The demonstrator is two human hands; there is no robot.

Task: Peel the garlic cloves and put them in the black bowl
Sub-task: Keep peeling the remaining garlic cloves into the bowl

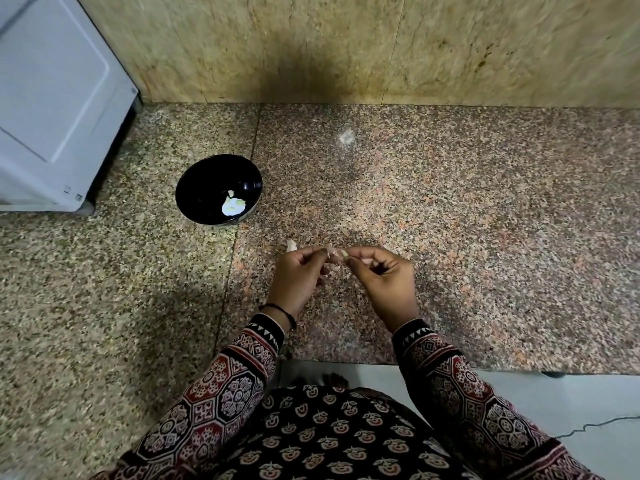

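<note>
The black bowl (207,188) stands on the speckled granite counter, up and to the left of my hands, with a few pale peeled garlic cloves (232,206) inside. My right hand (384,282) pinches a small garlic clove (345,254) between thumb and forefinger. My left hand (298,275) has its fingers curled and pinches at the skin beside that clove. Loose papery garlic pieces (332,263) lie on the counter under and between my hands. Another pale piece (291,245) lies just above my left hand.
A white appliance (59,109) stands at the back left, close to the bowl. A beige stone wall (346,46) runs along the back. The counter's front edge (381,364) is near my body, with a white floor below at the right.
</note>
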